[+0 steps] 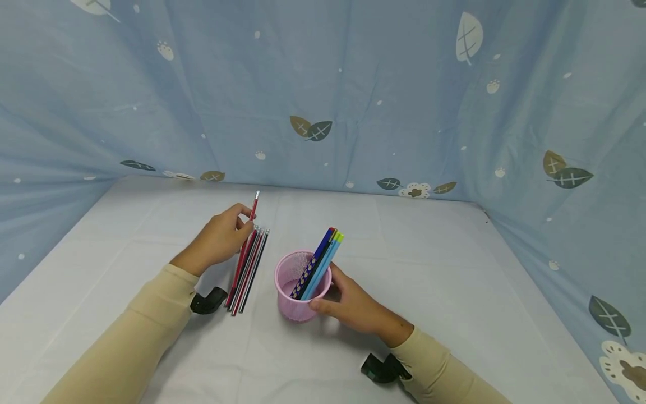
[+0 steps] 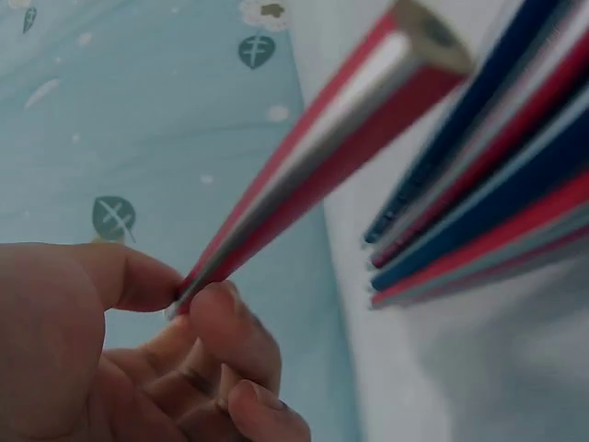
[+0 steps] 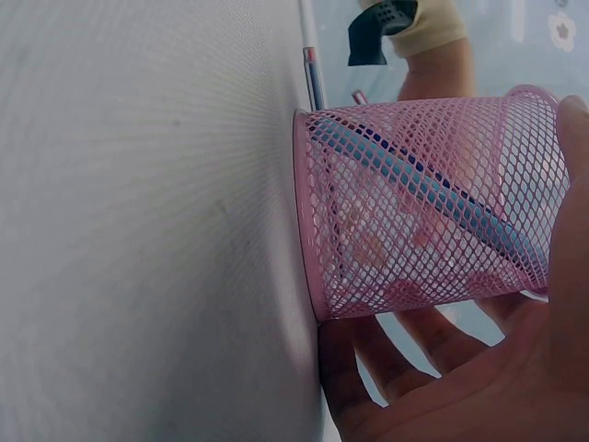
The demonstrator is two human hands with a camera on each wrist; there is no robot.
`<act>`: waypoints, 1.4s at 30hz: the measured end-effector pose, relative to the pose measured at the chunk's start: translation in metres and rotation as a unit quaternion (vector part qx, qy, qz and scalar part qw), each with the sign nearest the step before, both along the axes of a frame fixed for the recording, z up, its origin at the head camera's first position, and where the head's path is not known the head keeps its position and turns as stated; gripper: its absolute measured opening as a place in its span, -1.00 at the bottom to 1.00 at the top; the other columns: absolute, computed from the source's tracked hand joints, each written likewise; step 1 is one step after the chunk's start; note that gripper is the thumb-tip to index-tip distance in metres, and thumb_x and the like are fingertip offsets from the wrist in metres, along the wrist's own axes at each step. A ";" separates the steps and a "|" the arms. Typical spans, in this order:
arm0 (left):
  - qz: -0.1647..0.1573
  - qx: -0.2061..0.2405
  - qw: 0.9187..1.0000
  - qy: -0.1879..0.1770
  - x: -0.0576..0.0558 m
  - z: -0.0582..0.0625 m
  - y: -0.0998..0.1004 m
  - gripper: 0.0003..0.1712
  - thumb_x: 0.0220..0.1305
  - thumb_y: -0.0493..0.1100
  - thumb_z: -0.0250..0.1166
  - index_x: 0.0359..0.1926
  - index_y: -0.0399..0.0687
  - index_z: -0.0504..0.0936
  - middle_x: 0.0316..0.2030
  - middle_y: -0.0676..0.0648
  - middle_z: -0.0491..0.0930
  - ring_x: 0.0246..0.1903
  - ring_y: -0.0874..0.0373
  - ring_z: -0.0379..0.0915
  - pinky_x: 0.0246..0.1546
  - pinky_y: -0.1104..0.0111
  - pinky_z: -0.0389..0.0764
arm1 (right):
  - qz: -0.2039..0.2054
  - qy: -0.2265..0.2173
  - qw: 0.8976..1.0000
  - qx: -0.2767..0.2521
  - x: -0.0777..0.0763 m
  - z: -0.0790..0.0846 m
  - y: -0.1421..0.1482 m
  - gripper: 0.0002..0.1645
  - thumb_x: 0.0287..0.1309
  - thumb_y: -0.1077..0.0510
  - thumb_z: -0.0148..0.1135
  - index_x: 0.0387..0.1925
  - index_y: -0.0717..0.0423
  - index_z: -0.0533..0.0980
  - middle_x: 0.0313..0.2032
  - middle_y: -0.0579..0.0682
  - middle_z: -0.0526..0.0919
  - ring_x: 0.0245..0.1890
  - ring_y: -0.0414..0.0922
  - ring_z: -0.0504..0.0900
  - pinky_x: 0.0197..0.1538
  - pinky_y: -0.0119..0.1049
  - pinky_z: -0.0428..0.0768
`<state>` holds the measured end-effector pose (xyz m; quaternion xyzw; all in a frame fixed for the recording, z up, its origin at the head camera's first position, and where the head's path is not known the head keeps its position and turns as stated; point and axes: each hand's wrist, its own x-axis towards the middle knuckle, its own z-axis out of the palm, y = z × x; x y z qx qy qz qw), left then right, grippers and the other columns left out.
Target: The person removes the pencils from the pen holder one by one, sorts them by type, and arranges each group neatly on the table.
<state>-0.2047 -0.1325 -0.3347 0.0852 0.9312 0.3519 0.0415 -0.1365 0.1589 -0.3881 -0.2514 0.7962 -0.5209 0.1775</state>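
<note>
Evidently the step in hand is picking out one pencil for the cup. The left hand [image 1: 220, 237] pinches a red-and-silver pencil [image 1: 254, 208] between thumb and forefinger near its metal-capped end, with the other fingers loosely bent. The pencil slants, and in the left wrist view its blunt, flat end points toward the camera, apart from the loose pencils [image 1: 247, 272], a row of red and dark ones lying side by side on the desk [image 1: 454, 280].

Just to the right of that row is the pink mesh cup [image 1: 298, 310], standing on the desk. The right hand [image 1: 360, 306] curls around its far-right side, thumb at the near rim and fingers spread along the wall. Inside, a dark blue patterned pencil [image 1: 312, 264] and light blue pencils [image 1: 323, 268] lean to the right, leaving room on the left of the mouth.

As I judge it, the next move calls for carrying the pinched pencil rightward, steepening it so the lower end clears the rim, and letting it down into that gap. The right hand should keep the cup steady meanwhile.
</note>
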 end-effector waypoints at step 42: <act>-0.053 -0.061 0.993 -0.085 -0.015 -0.030 -0.019 -0.52 0.38 -0.16 0.15 0.21 -0.36 0.44 -0.34 -0.16 0.65 -0.56 0.14 0.49 -0.44 0.32 0.47 | 0.001 -0.004 1.000 -0.001 -0.001 -0.002 0.000 0.19 0.19 -0.31 0.30 0.60 -0.10 -0.15 0.48 0.01 0.23 0.48 0.08 0.27 0.43 0.09 0.29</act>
